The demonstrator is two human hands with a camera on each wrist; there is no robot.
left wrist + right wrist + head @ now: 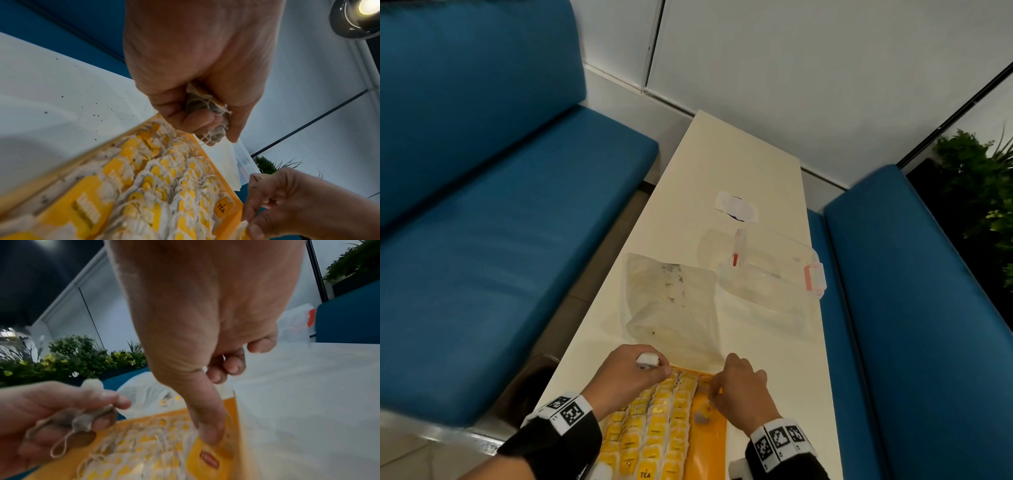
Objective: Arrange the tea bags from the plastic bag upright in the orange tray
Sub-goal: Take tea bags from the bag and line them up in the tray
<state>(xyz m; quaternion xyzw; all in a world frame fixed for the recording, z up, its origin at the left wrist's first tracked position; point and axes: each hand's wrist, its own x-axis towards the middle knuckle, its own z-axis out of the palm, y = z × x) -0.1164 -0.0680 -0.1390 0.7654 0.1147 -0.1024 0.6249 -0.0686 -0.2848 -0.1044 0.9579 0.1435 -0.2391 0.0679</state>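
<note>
your left hand clutches soft, light grey paper tea bags; right hand pinches one; grip the tops gently

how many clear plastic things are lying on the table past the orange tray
2. The plastic bag lies flat just beyond the orange tray, and a clear lidded container with red latches sits beyond it, toward the table's right edge. Nothing seems hidden there.

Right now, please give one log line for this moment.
left hand: holds tea bags | right hand: at orange tray | plastic bag: flat
</note>
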